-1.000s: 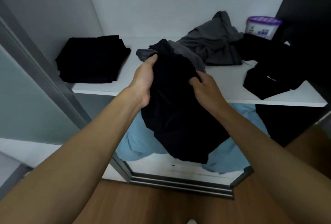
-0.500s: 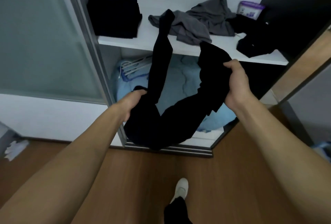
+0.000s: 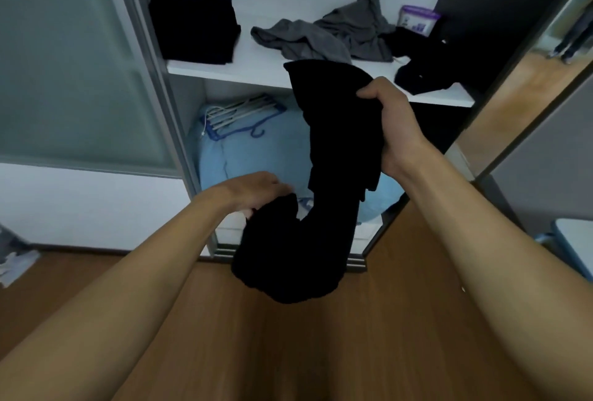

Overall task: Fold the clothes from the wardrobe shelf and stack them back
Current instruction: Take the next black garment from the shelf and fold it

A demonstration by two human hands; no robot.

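Black garment strung between 2 hands, off the shelf.

Clamped at the top in the right hand, fingers and thumb curled tight round a bunched end. Runs steeply down and leftward from those fingers in a long J, sagging below the left hand, with fingers there curled into the lower bunch, tips hidden in cloth. Probably calls for drawing the 2 ends apart before any fold. Up and left of both sets of fingers, on the shelf: folded black stack.
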